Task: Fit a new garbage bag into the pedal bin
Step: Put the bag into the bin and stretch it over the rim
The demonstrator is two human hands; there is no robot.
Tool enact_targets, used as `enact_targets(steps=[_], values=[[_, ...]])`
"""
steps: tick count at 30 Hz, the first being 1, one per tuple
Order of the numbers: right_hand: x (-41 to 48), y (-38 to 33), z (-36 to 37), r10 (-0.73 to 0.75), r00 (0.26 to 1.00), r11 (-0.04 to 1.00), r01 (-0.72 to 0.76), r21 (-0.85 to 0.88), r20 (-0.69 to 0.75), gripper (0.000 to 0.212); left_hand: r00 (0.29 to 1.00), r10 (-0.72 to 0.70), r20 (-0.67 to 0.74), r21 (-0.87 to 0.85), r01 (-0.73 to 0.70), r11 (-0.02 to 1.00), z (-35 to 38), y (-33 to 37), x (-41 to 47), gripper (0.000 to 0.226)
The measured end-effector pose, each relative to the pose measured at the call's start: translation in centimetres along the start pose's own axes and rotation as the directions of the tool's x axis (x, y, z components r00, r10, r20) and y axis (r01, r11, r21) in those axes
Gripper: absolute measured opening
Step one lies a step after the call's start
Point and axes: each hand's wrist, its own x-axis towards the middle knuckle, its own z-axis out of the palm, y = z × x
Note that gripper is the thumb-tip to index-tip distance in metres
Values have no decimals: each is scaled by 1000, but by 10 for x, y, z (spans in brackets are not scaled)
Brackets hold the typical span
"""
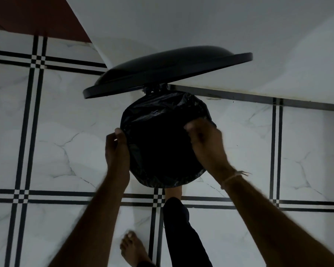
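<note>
Both hands work at the mouth of the pedal bin (165, 166), seen from straight above in the single head view. Her or his left hand (117, 149) is curled against the left side of the rim, thumb on top, fingers closed on the turned-over edge of the black garbage bag (162, 116). At the right side, the right hand (204, 139) is blurred, its fingers bunched and apparently pinching a fold of the film at the rim; whether it truly holds the plastic cannot be told for certain. Already inside the bin, the bag has its collar folded outward over the rim nearly all the way round, crinkled at the far side under the hinge. Raised and tilted back toward the white wall (201, 26), the lid (162, 68) appears to be kept up by a foot (174, 191) at the bin's near base, presumably on the pedal, which is hidden. A second bare foot (132, 249) stands on the tiled floor (56, 132). By my judgement the fitting is nearly done, yet risks remain: easing the foot would drop the lid on the hands; a hard tug on the right could pull the collar off the left or far edge; thin film stretched over the rim could tear; and loose plastic near the hinge might get caught when the lid closes.
</note>
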Motion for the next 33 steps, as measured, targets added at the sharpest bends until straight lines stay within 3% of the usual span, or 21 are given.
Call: enact_targets(steps=[2, 3, 8, 12, 13, 16, 17, 18, 20, 22, 24, 25, 29, 31, 33], values=[[26, -14, 28, -58, 918, 973, 140, -183, 393, 25, 994, 98, 39, 52, -100, 994, 4, 1, 14, 32], [46, -19, 40, -56, 879, 955, 185, -231, 473, 28, 989, 135, 57, 58, -138, 989, 4, -1, 20, 30], [120, -43, 64, 114, 833, 963, 42, -267, 541, 37, 980, 149, 133, 63, -159, 985, -3, 0, 29, 28], [60, -44, 71, 228, 826, 969, -140, -204, 516, 40, 986, -6, 165, -90, 21, 996, -13, 3, 34, 38], [41, -47, 76, 248, 781, 969, -198, -150, 574, 45, 984, -35, 172, -123, 57, 991, -14, 2, 34, 43], [0, -54, 104, 285, 551, 907, -421, -34, 785, 56, 987, -29, 159, -143, 52, 988, -14, 2, 29, 48], [-6, -51, 111, 297, 530, 876, -483, -5, 794, 59, 986, -12, 167, -143, 36, 989, -14, 2, 28, 54], [-7, -44, 117, 307, 564, 840, -540, 61, 767, 62, 983, 9, 182, -145, 17, 989, -14, 3, 26, 63], [4, -24, 126, 345, 730, 869, -486, 92, 590, 62, 979, 25, 201, -144, 5, 990, -14, 2, 27, 75], [26, -4, 132, 317, 799, 948, -252, -194, 511, 53, 985, 6, 170, -150, 20, 989, -11, 2, 29, 63], [46, 12, 142, 302, 710, 913, -25, -407, 635, 58, 989, -4, 151, -165, 29, 986, -7, -2, 30, 46], [51, 20, 149, 346, 656, 882, 17, -471, 671, 60, 989, -2, 151, -166, 28, 986, -7, -3, 30, 40], [68, 102, 195, 440, 542, 848, 13, -530, 716, 56, 985, 45, 165, -195, -12, 981, -7, -11, 33, 46], [79, 143, 218, 509, 527, 808, -20, -589, 680, 52, 982, 54, 179, -219, -13, 976, -8, -11, 34, 55], [82, 114, 196, 503, 594, 808, -66, -585, 628, 49, 982, 57, 178, -212, -18, 977, -7, -9, 34, 56]])
